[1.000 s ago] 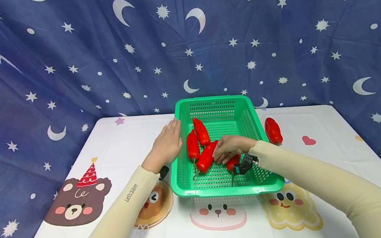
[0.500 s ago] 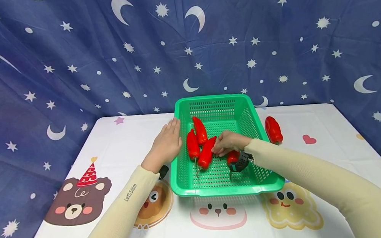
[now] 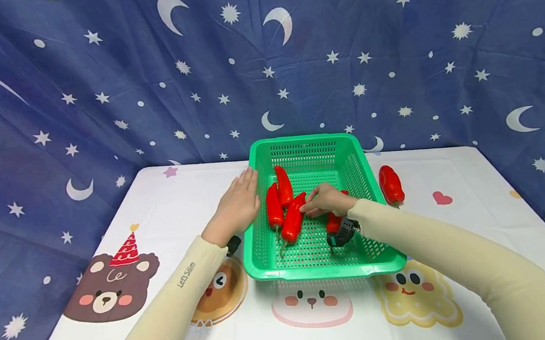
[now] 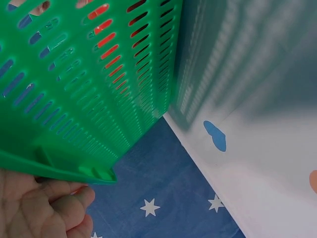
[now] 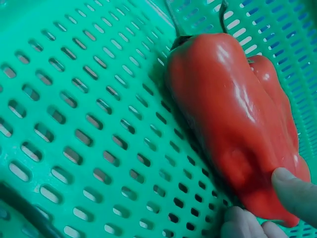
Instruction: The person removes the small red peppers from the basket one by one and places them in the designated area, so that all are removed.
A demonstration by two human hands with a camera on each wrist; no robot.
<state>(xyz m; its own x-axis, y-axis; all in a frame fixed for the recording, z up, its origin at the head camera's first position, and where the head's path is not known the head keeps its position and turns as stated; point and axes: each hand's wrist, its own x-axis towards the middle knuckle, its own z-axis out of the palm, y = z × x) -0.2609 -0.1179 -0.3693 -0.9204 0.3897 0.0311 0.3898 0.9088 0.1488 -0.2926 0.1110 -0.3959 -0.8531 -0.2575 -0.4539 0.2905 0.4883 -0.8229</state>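
Note:
A green plastic basket [image 3: 326,272] holds several long red peppers. My left hand [image 3: 236,203] rests along its left rim, fingers extended in the head view; in the left wrist view the fingers [image 4: 64,203] lie right at the rim. Inside the basket my right hand [image 3: 327,200] pinches the pointed end of the nearest red pepper [image 5: 218,94], thumb on top and fingertips along its lower side. That pepper lies slanted, stem toward the front. Beside it on the left are a second pepper [image 3: 274,208] and a third pepper [image 3: 284,186].
Another pepper [image 3: 334,223] lies under my right wrist, partly hidden by the hand and the black wrist camera [image 3: 343,234]. Outside the basket, a red pepper [image 3: 391,185] lies on the white printed tablecloth [image 3: 455,229] to the right. A blue starry curtain [image 3: 224,76] stands close behind the basket.
My right hand has shifted slightly back and left, and the pepper at its fingertips has turned more upright, closer to the two on the left. The left hand stays on the rim.

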